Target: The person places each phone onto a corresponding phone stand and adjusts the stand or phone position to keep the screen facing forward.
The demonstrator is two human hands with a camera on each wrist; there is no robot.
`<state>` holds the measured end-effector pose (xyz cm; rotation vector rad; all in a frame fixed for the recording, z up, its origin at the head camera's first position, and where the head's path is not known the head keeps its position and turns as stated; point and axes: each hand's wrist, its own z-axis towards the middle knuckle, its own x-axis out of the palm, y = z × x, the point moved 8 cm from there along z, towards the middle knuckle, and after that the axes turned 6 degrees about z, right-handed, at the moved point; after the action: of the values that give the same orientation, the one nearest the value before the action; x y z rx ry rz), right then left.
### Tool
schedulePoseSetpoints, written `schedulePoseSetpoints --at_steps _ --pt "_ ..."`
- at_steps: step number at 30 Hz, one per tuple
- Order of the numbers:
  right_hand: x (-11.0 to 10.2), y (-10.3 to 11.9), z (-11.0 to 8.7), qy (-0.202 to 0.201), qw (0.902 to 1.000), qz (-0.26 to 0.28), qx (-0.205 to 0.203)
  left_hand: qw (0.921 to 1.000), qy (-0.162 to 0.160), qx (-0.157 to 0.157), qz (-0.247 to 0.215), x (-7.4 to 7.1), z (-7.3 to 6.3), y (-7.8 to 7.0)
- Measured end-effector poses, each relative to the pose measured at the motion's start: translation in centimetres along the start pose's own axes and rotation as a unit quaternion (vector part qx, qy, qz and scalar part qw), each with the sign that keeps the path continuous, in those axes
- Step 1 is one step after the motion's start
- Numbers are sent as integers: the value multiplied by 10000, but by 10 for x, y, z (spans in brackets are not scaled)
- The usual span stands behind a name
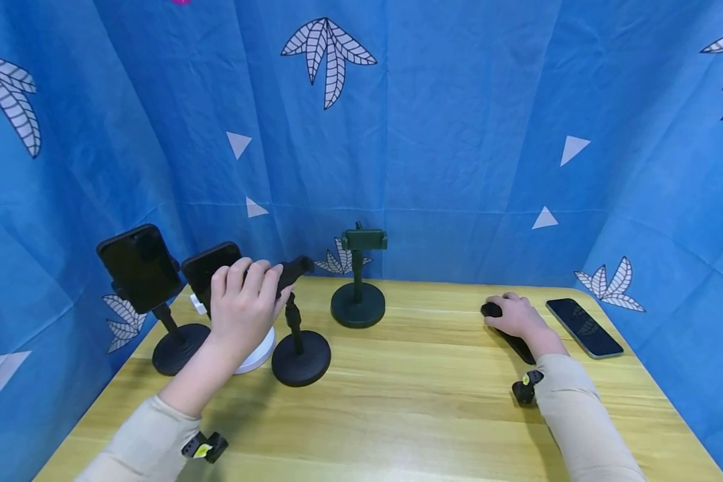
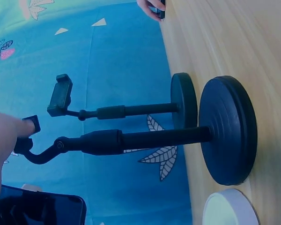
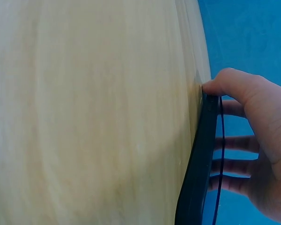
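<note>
My left hand (image 1: 244, 301) grips the clamp head (image 1: 295, 269) of a black phone stand (image 1: 298, 335) that is upright on the table. Its round base and slim post show from the side in the left wrist view, where fingertips press at the clamp (image 2: 30, 123). Over at the right, my right hand (image 1: 518, 316) holds a black phone (image 1: 520, 348) by its edges, low over the tabletop. Seen from the right wrist, the thumb lies on the near edge of this phone (image 3: 199, 159) and the other fingers are on the far side. Part of it is hidden under the hand.
A black stand (image 1: 181, 348) at far left bears a phone (image 1: 141, 268). Behind my left hand, another phone (image 1: 207, 264) sits above a white base (image 1: 259, 355). A dark green stand (image 1: 358, 294) stands near the back edge. Another phone (image 1: 584, 328) lies flat at right.
</note>
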<state>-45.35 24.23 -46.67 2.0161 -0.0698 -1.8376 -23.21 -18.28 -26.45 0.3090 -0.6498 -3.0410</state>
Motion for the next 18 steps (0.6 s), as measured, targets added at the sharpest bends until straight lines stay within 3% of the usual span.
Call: schedulePoseSetpoints --at_steps 10,18 --pt "-2 4 -1 -15 9999 128 -115 9985 227 -217 456 2 6 -4" --pt "-1 2 -1 -179 9996 92 -210 9991 182 -194 327 5 4 -10"
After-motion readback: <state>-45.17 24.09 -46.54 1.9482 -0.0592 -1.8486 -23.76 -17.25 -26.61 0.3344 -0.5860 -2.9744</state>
